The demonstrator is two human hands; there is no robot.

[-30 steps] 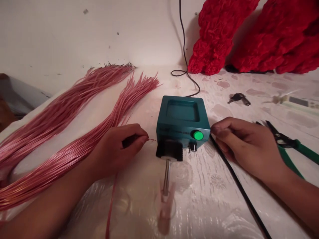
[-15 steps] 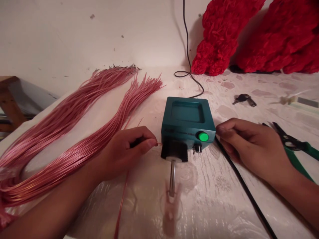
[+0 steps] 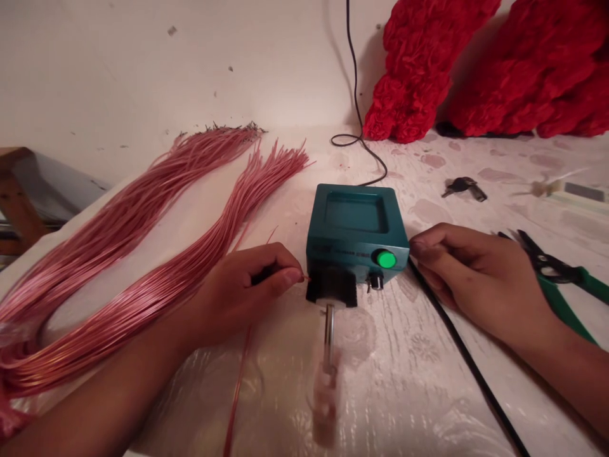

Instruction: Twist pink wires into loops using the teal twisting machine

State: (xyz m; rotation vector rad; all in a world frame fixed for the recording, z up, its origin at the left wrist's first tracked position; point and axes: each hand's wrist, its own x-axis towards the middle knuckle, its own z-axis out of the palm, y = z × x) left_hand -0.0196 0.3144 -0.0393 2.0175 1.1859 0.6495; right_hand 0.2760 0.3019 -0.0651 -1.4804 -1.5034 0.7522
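- Spreading beneath both hands is a pale, covered table [image 3: 285, 393].
- Beyond the right hand's grip, red ruffled flower-like masses [image 3: 533, 76] lean by the wall.
- Pink strand bundles [image 3: 152, 298] curve beside and beyond the left hand's grip, one close to the wrist, the other farther out.
- The right hand [image 3: 485, 279] has its fingers curled in at the near right edge of the device; whether they hold anything can't be told. A black cable [image 3: 464, 346] runs just under them.
- The left hand [image 3: 238, 292] is closed, thumb and forefinger pinching a thin strand end [image 3: 306, 278].
- Between the two grips sits the teal device [image 3: 354, 212], its green button [image 3: 386, 258] nearer the right.
- Green-handled cutters [image 3: 564, 273] lie outward of the right hand.
- Just ahead of the left pinch is the black fitting [image 3: 337, 285]. Those fingertips have come nearer it, so only a short bit of strand shows between.
- Small keys [image 3: 464, 185] rest beyond the right fingers.
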